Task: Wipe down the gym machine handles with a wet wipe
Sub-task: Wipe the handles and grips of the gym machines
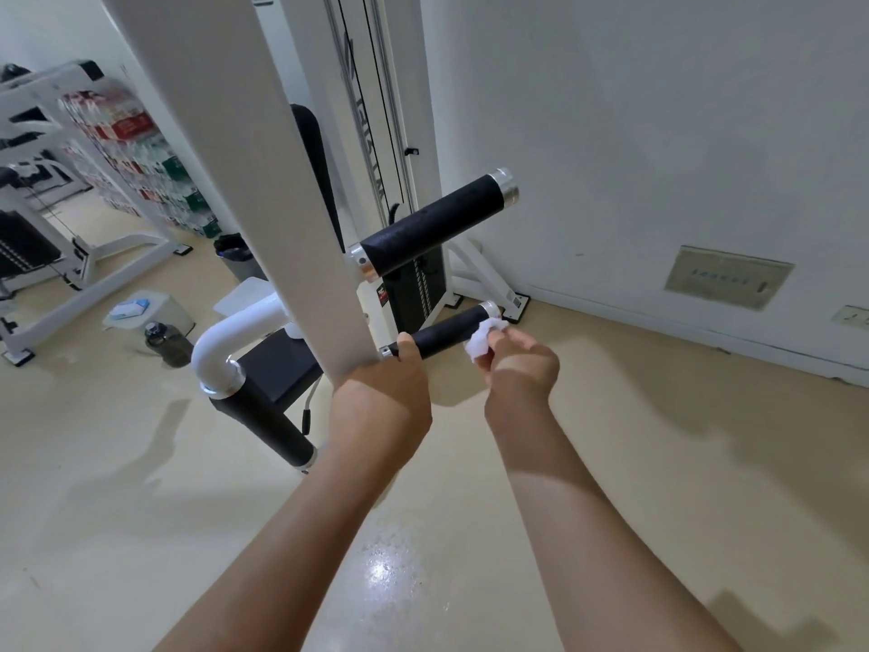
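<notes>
A white gym machine arm (263,181) crosses the view with two black padded handles on it. The upper handle (435,225) sticks out to the right, untouched. My left hand (381,397) grips the near end of the lower handle (446,334), close to the white arm. My right hand (519,364) holds a crumpled white wet wipe (484,338) against the far end of that lower handle, near its silver cap.
A third black grip (272,425) on a white curved tube hangs lower left. On the beige floor at left stand a dark water bottle (164,343) and a white box with a wipes pack (134,309). A white wall (658,134) is on the right, another machine (56,218) far left.
</notes>
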`<state>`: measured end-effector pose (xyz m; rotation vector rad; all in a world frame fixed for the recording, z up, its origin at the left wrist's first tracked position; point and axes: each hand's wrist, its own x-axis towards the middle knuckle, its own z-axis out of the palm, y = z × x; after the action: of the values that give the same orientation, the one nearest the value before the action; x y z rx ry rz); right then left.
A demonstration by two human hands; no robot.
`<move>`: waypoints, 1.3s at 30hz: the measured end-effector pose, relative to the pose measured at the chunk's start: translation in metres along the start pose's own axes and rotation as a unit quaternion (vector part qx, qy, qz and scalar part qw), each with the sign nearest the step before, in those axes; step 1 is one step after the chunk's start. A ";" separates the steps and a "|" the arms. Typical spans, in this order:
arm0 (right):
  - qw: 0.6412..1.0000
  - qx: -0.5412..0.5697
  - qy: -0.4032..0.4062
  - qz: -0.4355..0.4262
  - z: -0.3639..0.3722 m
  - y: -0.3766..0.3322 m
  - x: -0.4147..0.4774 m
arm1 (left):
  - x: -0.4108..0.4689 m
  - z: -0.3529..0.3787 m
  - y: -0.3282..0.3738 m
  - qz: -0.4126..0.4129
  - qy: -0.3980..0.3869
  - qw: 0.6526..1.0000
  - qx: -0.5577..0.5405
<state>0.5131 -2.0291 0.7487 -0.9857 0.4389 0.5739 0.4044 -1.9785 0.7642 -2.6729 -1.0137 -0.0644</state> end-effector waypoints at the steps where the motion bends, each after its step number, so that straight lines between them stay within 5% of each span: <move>1: 0.997 -0.055 0.005 -0.055 -0.002 0.006 -0.001 | 0.000 0.000 0.001 -0.001 -0.003 1.000 -0.005; 6: 0.900 -0.265 -0.021 -0.345 -0.011 0.036 -0.004 | -0.002 -0.002 0.001 0.000 -0.001 1.000 -0.007; 9: 0.758 -0.412 -0.040 -0.504 -0.014 0.040 -0.008 | -0.002 -0.001 0.000 0.000 0.003 1.000 -0.010; 14: 0.656 -0.500 -0.154 -0.544 -0.010 0.046 -0.013 | -0.006 -0.003 -0.003 0.014 0.025 0.999 -0.017; 17: 0.684 -0.487 -0.092 -0.535 -0.008 0.023 0.005 | -0.005 0.000 -0.004 -0.024 0.020 0.998 -0.056; 18: 0.716 -0.460 -0.092 -0.516 -0.006 0.017 0.009 | -0.004 0.000 -0.004 -0.028 0.020 0.998 -0.053; 20: 0.725 -0.441 -0.124 -0.514 -0.003 0.016 0.006 | -0.001 0.000 -0.004 -0.019 0.024 0.999 -0.040; 25: 0.675 -0.544 -0.191 -0.461 0.008 0.025 -0.005 | -0.005 -0.001 -0.003 0.004 0.014 1.000 -0.026; 27: 0.712 -0.555 -0.101 -0.418 0.011 0.001 0.014 | -0.006 -0.001 -0.002 -0.006 0.005 0.999 -0.035; 28: 0.702 -0.577 -0.074 -0.410 0.010 -0.010 0.019 | -0.007 -0.001 -0.002 -0.012 0.005 0.999 -0.038; 33: 0.728 -0.534 -0.054 -0.426 0.001 -0.016 0.016 | -0.007 0.001 0.000 -0.018 0.008 0.998 -0.053; 39: 0.897 -0.317 0.019 -0.307 -0.019 -0.006 0.033 | -0.008 -0.002 0.004 -0.018 -0.002 0.999 -0.042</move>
<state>0.5403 -2.0399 0.7239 -1.6763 -0.0613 0.1052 0.4006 -1.9870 0.7636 -2.7317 -1.0830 -0.1122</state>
